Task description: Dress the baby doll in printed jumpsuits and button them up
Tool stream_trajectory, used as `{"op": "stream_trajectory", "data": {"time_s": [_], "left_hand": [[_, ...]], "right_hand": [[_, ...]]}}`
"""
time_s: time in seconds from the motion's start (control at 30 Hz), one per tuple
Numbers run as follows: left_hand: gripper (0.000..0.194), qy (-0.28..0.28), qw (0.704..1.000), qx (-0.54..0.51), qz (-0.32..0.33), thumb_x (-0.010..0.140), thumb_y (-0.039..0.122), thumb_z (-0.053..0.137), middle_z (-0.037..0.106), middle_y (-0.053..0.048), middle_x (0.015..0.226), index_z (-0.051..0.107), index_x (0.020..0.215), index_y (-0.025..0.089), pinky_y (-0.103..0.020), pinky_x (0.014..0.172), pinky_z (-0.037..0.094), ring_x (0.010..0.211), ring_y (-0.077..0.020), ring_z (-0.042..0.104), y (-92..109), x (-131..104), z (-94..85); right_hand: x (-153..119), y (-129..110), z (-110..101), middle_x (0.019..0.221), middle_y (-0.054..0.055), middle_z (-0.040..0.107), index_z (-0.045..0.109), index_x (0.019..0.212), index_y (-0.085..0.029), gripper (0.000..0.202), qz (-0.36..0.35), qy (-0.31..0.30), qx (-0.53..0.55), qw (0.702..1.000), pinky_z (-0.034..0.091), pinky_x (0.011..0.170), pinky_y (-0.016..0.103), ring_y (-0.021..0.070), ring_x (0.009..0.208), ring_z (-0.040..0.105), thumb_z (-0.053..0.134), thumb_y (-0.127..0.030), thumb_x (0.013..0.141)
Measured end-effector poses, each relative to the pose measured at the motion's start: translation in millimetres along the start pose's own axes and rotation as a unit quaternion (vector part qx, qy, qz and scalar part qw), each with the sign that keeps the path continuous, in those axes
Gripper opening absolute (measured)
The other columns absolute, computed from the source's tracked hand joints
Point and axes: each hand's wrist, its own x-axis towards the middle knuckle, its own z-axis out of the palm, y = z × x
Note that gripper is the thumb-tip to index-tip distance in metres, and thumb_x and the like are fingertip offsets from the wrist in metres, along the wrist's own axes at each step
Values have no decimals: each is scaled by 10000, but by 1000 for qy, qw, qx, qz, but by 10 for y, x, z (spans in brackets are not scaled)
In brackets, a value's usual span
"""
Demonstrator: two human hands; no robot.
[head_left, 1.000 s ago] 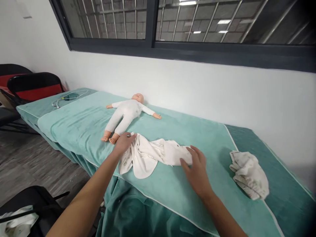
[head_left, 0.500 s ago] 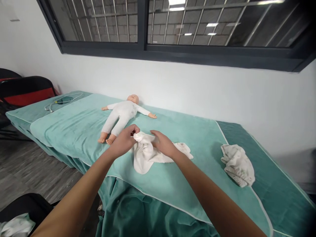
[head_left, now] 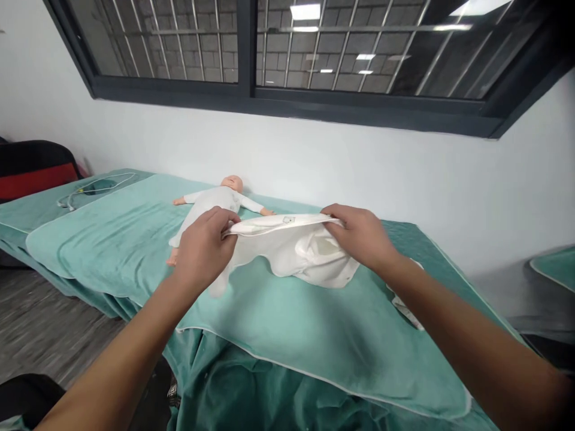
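The left hand and right hand both pinch a white cloth over the middle of the bed. Its top looks straight; the rest is bunchy, not smooth yet. A doll lies near the back edge, partly behind the left hand. The right arm partly hides a crumpled cloth toward the right end.

Two bare hands, bare forearms tapering to slim wrists, uncovered to the view's edge
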Motion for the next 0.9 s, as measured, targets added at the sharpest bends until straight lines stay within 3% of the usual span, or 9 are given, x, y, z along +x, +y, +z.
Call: {"op": "stream_trajectory", "data": {"time_s": [0.13,0.27,0.4,0.57,0.67,0.77,0.83,0.9], "left_hand": [[168,27,999,-12,43,793,124,490,609,-35,920,601,897,195,-344,808,403,937,-227,531,111,43,98],[174,-16,990,-134,-48,845,193,483,632,0,909,576,989,217,-289,722,421,831,-180,566,179,63,136],[182,-54,967,-221,-117,877,376,537,632,22,870,584,972,229,-248,682,427,787,-159,573,184,64,192],[314,-205,959,-138,-140,839,515,557,675,0,888,619,926,220,-272,688,440,837,-213,617,45,231,397],[392,-261,950,-36,-165,814,545,580,699,-52,984,619,1020,213,-314,731,455,908,-273,643,-92,369,698],[397,-216,958,76,-175,861,467,552,672,-137,1092,583,1124,171,-379,813,469,1037,-331,615,-159,333,1163],[361,-174,971,109,-126,874,315,552,609,-197,1208,558,1177,119,-421,905,458,1163,-348,548,-134,169,1523],[338,-183,981,51,-36,885,198,512,586,-173,1250,548,1214,130,-408,997,431,1228,-298,510,-70,-48,1863]], "right_hand": [[-132,88,-315,1024,4,731,681,1074,-280,313,44,6,-80,996,416,672,311,220,865,644,469,-215,853],[-369,315,-472,1109,21,707,676,1104,-281,378,69,38,-75,994,463,732,338,231,944,637,458,-171,816],[-606,612,-551,984,17,732,713,995,-277,328,152,29,-12,988,464,621,304,209,803,649,489,-175,778],[-543,937,-566,893,48,736,744,931,-285,261,198,-81,-114,970,432,570,315,230,722,635,539,-251,773],[-345,1044,-348,976,80,734,737,1008,-289,313,198,-156,-186,950,454,624,355,265,786,652,514,-237,793],[-241,989,147,1092,176,699,658,1197,-200,420,202,-142,-222,943,487,735,447,329,917,665,469,-147,826],[-281,861,585,1210,248,633,603,1257,-118,448,160,-108,-240,951,462,869,507,365,1088,614,431,-81,845],[-385,705,1030,1406,224,520,550,1326,-113,485,93,-101,-220,966,368,1044,510,353,1290,479,408,-71,865]]}}
